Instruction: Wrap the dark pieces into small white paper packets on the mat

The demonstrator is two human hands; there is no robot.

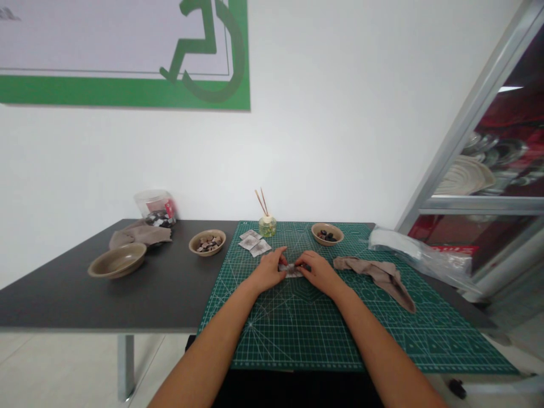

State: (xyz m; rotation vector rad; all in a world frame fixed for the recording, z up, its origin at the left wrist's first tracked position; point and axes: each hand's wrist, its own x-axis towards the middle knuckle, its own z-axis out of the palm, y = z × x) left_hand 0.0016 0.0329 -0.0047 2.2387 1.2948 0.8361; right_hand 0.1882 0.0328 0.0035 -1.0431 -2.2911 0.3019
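Note:
My left hand (pixel 272 268) and my right hand (pixel 317 272) meet low over the green cutting mat (pixel 297 334). Between them they pinch the two ends of a small grey-and-white patterned piece (pixel 292 272), flat against or just above the mat; its material is too small to make out. Fingers cover part of it. Several patterned squares (pixel 254 242) that look alike lie overlapping beyond my left hand. A small tan bowl (pixel 327 240) with dark pebble-like pieces stands beyond my right hand, and a crumpled brown cloth (pixel 378 273) lies to its right.
A reed diffuser (pixel 267 225) stands at the mat's back edge. Left on the dark table (pixel 170 294) are a bowl of brown and dark pieces (pixel 207 251), a wider bowl (pixel 118 264), another cloth (pixel 140 233) and a clear tub (pixel 155 204). Plastic packaging (pixel 420 258) lies at right.

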